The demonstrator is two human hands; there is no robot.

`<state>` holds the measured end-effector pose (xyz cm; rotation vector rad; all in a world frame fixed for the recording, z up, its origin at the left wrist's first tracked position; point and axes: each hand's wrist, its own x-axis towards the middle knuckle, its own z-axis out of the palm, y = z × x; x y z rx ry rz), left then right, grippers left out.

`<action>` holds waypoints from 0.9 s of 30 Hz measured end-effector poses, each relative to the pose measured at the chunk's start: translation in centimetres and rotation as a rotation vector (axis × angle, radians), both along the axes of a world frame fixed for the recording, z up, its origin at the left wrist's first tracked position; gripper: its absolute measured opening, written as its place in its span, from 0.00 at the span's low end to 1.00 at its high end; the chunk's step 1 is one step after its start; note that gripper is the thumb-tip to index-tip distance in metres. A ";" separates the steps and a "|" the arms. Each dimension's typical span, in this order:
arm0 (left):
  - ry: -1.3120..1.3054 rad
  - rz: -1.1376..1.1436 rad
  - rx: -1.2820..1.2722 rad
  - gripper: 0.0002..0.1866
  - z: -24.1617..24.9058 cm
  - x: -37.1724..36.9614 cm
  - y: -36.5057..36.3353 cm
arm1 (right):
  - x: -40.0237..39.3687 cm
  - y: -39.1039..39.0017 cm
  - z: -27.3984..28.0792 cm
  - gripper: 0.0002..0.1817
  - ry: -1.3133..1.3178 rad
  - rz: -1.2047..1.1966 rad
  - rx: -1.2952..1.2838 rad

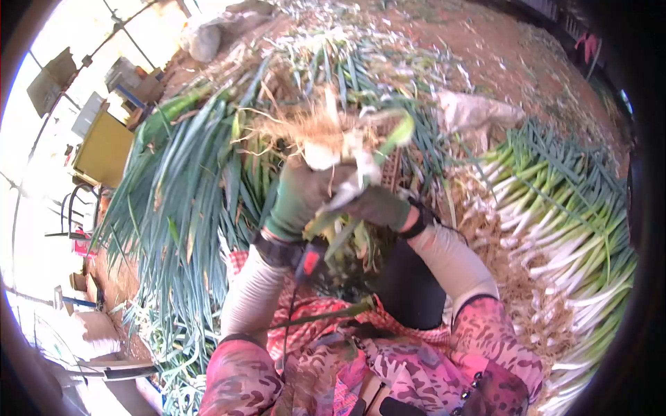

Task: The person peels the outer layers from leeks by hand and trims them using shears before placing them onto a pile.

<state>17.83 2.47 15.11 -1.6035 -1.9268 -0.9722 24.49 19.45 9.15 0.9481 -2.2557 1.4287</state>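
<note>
Both my hands, in green and dark gloves, are together at the centre. My left hand (298, 197) is wrapped round green onions (322, 154), whose brown roots and white ends point up and away from me. My right hand (374, 206) is closed on the same onions from the other side, near a pale peeled strip. Some green leaves hang below the hands. Motion blurs the roots and the fingertips. Behind and left lies a large heap of leafy onions (187, 173).
Rows of onions with white stalks (548, 229) lie on the right. A pale sack (479, 114) is beyond them. A yellow box (104, 149) and a chair (76, 211) stand at the left. Leaf scraps litter the brown ground (451, 41).
</note>
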 end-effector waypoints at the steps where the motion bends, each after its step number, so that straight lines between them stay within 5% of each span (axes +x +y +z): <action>1: 0.069 0.130 0.001 0.11 -0.7 0.5 -0.6 | 0.0 0.0 -1.3 0.30 0.252 -0.176 0.257; 3: 0.189 0.322 0.002 0.13 -1.8 0.9 -1.8 | 0.2 -0.6 -3.8 0.31 -0.334 0.099 -0.229; 4: 0.242 0.384 0.007 0.14 -2.2 0.8 -2.5 | 0.7 -0.2 -2.9 0.30 -0.303 0.054 -0.179; 7: -0.736 0.113 0.357 0.13 -3.1 -0.3 -5.3 | 1.4 1.1 -1.0 0.22 -0.182 -0.116 -0.158; 9: -0.976 -0.165 0.545 0.13 -1.6 -0.4 -7.0 | 0.0 3.4 -2.3 0.17 -0.063 -0.400 -0.172; 10: -1.014 -0.215 0.568 0.13 -0.7 -0.7 -7.7 | 1.6 4.1 0.8 0.16 -0.257 -0.690 0.022; 11: -0.755 0.260 0.228 0.13 1.2 -1.1 -9.1 | 0.8 5.9 0.6 0.13 -0.202 -0.763 0.088; 13: -0.642 0.238 0.254 0.18 0.3 -3.6 -10.9 | -0.8 9.5 0.2 0.10 -0.099 -0.920 0.221; 14: -0.585 0.216 0.286 0.17 0.2 -4.1 -11.0 | -2.1 13.2 -0.9 0.12 0.040 -1.032 0.645; 18: -0.506 0.255 0.253 0.17 0.2 -5.5 -11.9 | -2.5 16.1 2.0 0.18 0.052 -1.114 0.019; 19: -0.595 0.249 0.308 0.18 0.3 -5.8 -12.1 | -2.4 16.9 2.2 0.18 0.267 -1.211 0.271; 21: -0.770 0.215 0.417 0.20 0.4 -6.4 -11.8 | -2.5 18.2 2.2 0.19 0.038 -1.117 0.046; 24: -1.105 0.028 0.669 0.18 0.2 -8.0 -14.1 | -2.7 21.2 0.1 0.18 0.153 -1.043 0.104; 26: -1.358 -0.140 0.789 0.19 -0.2 -9.9 -15.2 | -1.7 18.8 0.9 0.20 0.004 -0.918 0.071; 27: -1.159 -0.041 0.635 0.18 0.0 -9.2 -14.2 | -1.2 17.5 1.4 0.22 -0.072 -0.861 0.054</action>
